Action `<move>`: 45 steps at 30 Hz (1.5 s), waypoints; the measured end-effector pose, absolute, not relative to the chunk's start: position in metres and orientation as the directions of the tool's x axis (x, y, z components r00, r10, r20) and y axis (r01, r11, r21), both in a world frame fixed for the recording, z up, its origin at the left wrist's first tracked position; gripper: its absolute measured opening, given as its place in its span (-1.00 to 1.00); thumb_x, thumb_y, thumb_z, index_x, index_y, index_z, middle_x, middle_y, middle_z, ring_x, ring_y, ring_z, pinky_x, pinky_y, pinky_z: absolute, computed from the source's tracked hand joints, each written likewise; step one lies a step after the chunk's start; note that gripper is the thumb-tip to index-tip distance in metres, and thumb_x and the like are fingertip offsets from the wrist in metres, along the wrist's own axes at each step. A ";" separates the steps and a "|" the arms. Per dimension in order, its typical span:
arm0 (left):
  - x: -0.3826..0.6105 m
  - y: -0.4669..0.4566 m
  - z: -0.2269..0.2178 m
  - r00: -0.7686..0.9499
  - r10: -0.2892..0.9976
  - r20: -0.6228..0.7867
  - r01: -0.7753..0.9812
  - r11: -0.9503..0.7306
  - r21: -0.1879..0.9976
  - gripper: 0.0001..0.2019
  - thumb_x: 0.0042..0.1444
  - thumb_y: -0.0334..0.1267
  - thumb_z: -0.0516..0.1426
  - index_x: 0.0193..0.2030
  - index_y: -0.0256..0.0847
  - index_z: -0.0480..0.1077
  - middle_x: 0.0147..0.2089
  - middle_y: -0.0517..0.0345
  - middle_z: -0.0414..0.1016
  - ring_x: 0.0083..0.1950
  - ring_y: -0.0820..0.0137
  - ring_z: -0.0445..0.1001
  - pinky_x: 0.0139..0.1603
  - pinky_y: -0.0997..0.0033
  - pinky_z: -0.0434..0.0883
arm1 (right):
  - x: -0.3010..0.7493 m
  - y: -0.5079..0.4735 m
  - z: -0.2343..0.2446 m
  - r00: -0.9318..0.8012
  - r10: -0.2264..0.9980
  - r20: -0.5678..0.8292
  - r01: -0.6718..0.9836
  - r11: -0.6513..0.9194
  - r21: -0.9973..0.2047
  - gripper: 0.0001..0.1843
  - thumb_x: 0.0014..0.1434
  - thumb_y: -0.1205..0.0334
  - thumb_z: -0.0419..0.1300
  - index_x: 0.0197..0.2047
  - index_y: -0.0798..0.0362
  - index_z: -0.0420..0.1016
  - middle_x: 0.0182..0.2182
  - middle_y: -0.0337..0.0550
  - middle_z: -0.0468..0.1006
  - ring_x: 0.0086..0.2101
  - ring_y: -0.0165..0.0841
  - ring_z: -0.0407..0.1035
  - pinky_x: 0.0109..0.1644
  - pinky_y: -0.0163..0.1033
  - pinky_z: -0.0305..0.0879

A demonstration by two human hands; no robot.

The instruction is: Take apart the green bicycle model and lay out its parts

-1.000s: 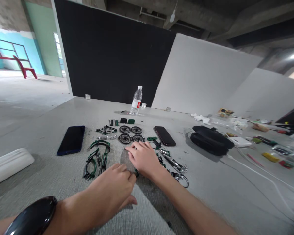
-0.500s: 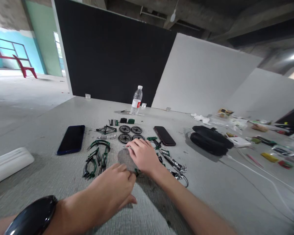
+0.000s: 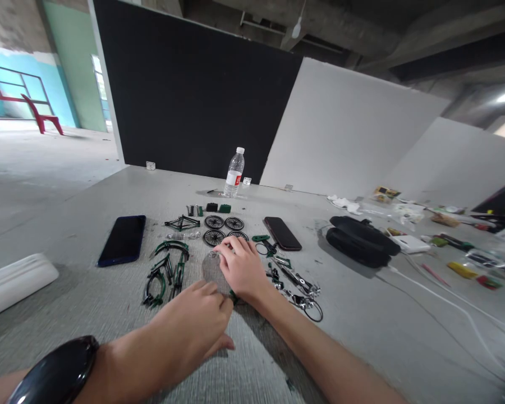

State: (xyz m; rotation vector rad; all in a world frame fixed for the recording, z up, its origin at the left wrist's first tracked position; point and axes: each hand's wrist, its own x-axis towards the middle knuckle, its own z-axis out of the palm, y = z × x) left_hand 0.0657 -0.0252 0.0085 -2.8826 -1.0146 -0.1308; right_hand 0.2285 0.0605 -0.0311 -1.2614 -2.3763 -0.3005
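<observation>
My left hand (image 3: 193, 317) rests low on the table with its fingers curled under, thumb sticking out below. A dark green part (image 3: 234, 297) shows just beyond its knuckles, partly covered by my right wrist. My right hand (image 3: 242, 266) is bent downward in front of the black spoked wheels (image 3: 214, 237), fingertips close together near the table; what is in them is hidden. Left of my hands lie green mudguards (image 3: 172, 246), a green curved piece (image 3: 155, 289) and a black bicycle frame (image 3: 182, 223). To the right are silver crank parts (image 3: 305, 286) and a thin ring (image 3: 313, 310).
Phones lie left (image 3: 123, 240) and right (image 3: 283, 233) of the parts. A water bottle (image 3: 234, 174) stands behind, before a black panel (image 3: 202, 90). A black case (image 3: 359, 241) with a white cable (image 3: 441, 292) is at right. A white box (image 3: 19, 283) sits at left.
My right hand has shifted slightly left and toward me, uncovering more of the silver parts and the ring at right. My left hand stays in place.
</observation>
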 end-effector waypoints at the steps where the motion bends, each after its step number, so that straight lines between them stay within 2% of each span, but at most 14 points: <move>1: 0.066 -0.025 0.008 0.776 0.621 0.110 0.628 -0.777 -0.048 -0.73 0.23 -0.02 0.22 -0.19 -0.22 0.53 -0.21 0.09 0.55 -0.17 0.23 0.48 -0.09 0.28 0.32 | 0.229 0.061 -0.032 -0.498 0.732 0.465 0.827 0.563 -0.001 -0.72 0.28 0.42 0.11 -0.02 -0.04 0.52 -0.08 -0.12 0.52 -0.05 -0.21 0.33 0.01 -0.08 0.13; 17: 0.063 -0.026 0.002 0.769 0.615 0.177 0.632 -0.773 -0.062 -0.80 0.23 -0.08 0.21 -0.21 -0.17 0.51 -0.22 0.12 0.54 -0.20 0.22 0.46 -0.11 0.28 0.33 | 0.229 0.060 -0.030 -0.519 0.744 0.421 0.819 0.574 -0.006 -0.70 0.30 0.42 0.08 0.00 -0.02 0.53 -0.05 -0.12 0.50 -0.05 -0.23 0.33 0.01 -0.08 0.12; 27: 0.065 -0.025 0.008 0.779 0.619 0.102 0.626 -0.777 -0.069 -0.73 0.24 -0.02 0.22 -0.21 -0.20 0.52 -0.22 0.09 0.54 -0.21 0.25 0.48 -0.14 0.30 0.33 | 0.229 0.059 -0.029 -0.515 0.754 0.406 0.819 0.573 -0.024 -0.70 0.30 0.42 0.08 0.00 -0.02 0.53 -0.05 -0.13 0.50 -0.06 -0.24 0.33 0.01 -0.09 0.13; 45: 0.065 -0.027 0.007 0.766 0.625 0.146 0.636 -0.771 -0.034 -0.81 0.22 -0.11 0.22 -0.26 -0.19 0.51 -0.23 0.09 0.55 -0.21 0.21 0.46 -0.12 0.27 0.32 | 0.229 0.058 -0.027 -0.510 0.758 0.407 0.811 0.581 -0.065 -0.70 0.30 0.43 0.06 -0.02 -0.02 0.53 -0.06 -0.13 0.50 -0.07 -0.26 0.34 0.00 -0.11 0.15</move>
